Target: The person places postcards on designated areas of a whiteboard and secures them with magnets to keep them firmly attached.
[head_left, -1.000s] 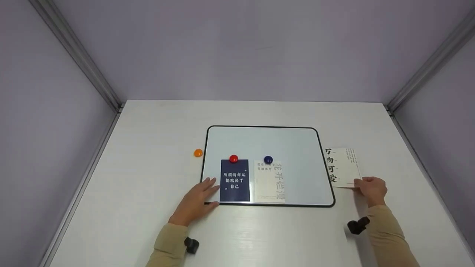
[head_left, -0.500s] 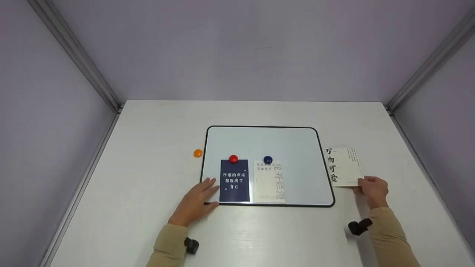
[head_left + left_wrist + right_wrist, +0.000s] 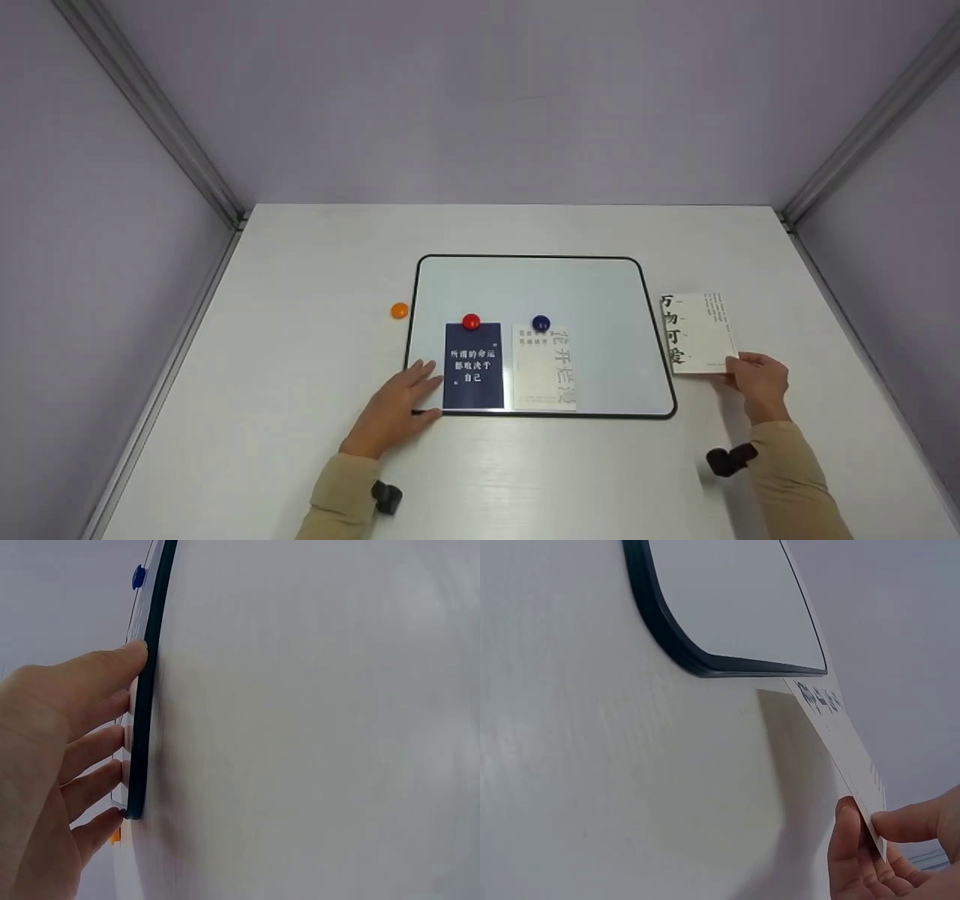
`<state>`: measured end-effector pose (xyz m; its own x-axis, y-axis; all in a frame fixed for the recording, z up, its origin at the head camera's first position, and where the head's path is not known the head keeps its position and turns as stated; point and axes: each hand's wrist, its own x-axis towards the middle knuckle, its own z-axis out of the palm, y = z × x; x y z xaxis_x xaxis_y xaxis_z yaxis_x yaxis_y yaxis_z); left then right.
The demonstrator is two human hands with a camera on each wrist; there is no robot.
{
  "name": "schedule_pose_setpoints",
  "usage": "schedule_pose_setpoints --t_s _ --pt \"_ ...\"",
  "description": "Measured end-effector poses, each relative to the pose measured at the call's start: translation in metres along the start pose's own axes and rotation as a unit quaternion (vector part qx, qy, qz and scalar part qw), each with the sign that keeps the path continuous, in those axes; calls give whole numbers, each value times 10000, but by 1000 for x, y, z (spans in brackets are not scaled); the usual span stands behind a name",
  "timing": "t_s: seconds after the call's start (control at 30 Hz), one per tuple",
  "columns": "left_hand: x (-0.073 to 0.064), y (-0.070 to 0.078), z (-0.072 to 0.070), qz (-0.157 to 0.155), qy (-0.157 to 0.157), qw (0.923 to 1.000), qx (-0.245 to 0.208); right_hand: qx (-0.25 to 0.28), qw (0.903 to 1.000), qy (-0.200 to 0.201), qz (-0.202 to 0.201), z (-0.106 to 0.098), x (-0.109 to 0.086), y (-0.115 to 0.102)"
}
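My right hand point(image 3: 759, 384) pinches the lower right corner of a cream card point(image 3: 701, 334) with dark lettering, just right of the whiteboard point(image 3: 607, 337). In the right wrist view the thumb lies on top of the card point(image 3: 847, 742), fingers beneath, and the card casts a shadow on the table. My left hand point(image 3: 394, 405) rests with spread, straight fingers on the board's lower left corner, beside a navy card point(image 3: 473, 367). A red magnet point(image 3: 471, 322) sits at that card's top edge. Right of it lies another cream card point(image 3: 544, 371) under a dark blue magnet point(image 3: 541, 324).
An orange magnet point(image 3: 399, 310) lies on the white table point(image 3: 315, 277) just left of the board. Grey walls point(image 3: 510, 105) with metal posts point(image 3: 187, 157) enclose the table's back and sides. A black camera mount sits at each sleeve.
The right hand has raised the cream card's near edge slightly and shifted it a little right and away from me. The left hand stays in place on the board.
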<state>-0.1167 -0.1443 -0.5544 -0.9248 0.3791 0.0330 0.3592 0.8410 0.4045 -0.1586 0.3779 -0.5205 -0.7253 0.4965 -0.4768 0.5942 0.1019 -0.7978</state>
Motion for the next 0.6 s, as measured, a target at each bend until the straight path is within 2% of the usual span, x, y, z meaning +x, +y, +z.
schedule_pose_setpoints --t_s 0.2,0.47,0.6 --pt "-1 2 -2 -29 -10 10000 -24 173 9998 -58 23 3 -2 0" --pt "-1 1 -2 -42 -21 9999 -91 71 9999 73 6 7 2 2" --pt "-1 1 -2 -46 -30 9999 -119 73 9999 -66 -86 8 -1 1"
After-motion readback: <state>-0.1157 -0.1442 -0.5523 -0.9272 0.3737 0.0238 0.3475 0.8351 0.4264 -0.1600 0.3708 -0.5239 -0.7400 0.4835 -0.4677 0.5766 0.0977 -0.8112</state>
